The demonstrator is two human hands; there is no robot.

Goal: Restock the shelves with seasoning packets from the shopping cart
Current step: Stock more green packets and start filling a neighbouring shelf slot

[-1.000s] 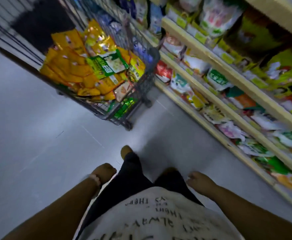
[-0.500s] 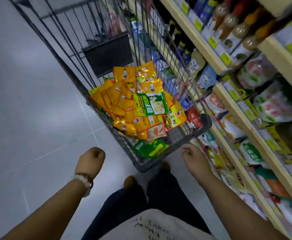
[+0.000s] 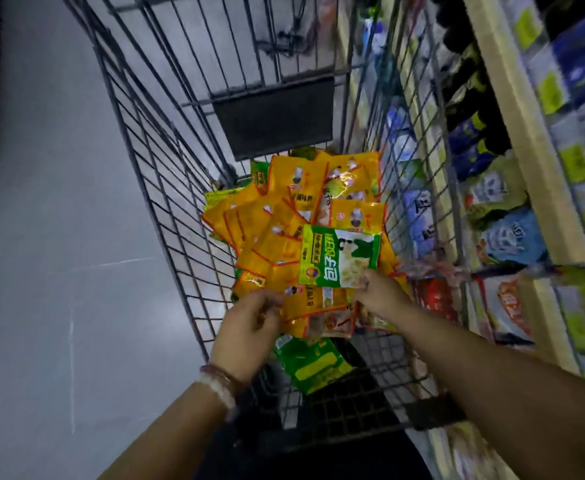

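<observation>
A wire shopping cart (image 3: 166,216) stands in front of me with a heap of orange seasoning packets (image 3: 277,237) in its basket. On top lies a green and white packet (image 3: 339,259); my right hand (image 3: 379,294) pinches its lower right corner. My left hand (image 3: 249,323) is inside the cart with curled fingers gripping the near edge of the orange packets. Another green packet (image 3: 313,362) lies at the near end of the basket.
Shelves (image 3: 513,109) run along the right, close against the cart, stocked with blue, white and green bags (image 3: 513,237). The cart's dark child-seat flap (image 3: 273,116) stands at its far end. Grey floor (image 3: 59,237) lies to the left.
I have stepped up to the cart. Both hands, hanging free before, have reached into the basket; the right now pinches the green and white packet and the left grips orange packets.
</observation>
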